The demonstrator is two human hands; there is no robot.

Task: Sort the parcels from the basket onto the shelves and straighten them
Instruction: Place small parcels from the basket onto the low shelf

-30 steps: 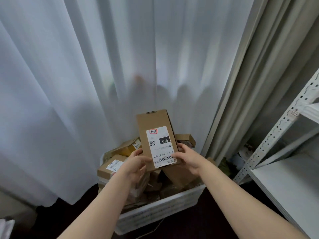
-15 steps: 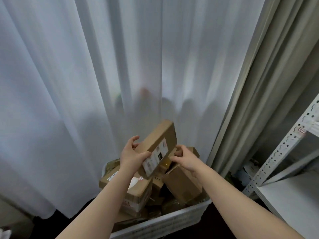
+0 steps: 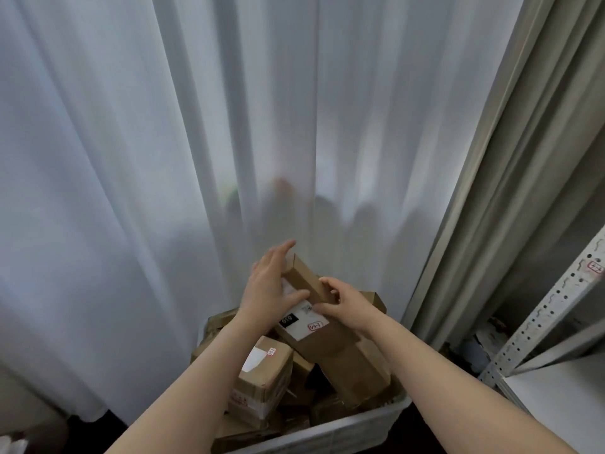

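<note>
A long brown cardboard parcel (image 3: 314,309) lies tilted above the white basket (image 3: 343,430). Its white label faces up, with the "010" mark upside down and a red-circled note. My left hand (image 3: 268,286) lies flat on the label's far end, fingers straight and reaching past the parcel's top edge. My right hand (image 3: 347,299) grips the parcel's right side, fingers curled over the edge and thumb on the label. Several other brown parcels fill the basket, among them a taped box (image 3: 262,375) with a white label and a long box (image 3: 363,371).
A white sheer curtain hangs right behind the basket, with a beige curtain (image 3: 491,191) to its right. A white metal shelf upright (image 3: 543,319) and a white shelf board (image 3: 563,407) stand at the right edge. The floor around the basket is dark.
The parcel, held upright with its label toward me a second ago, has been turned end over end and now lies lower with the label upside down. My left hand has shifted on top.
</note>
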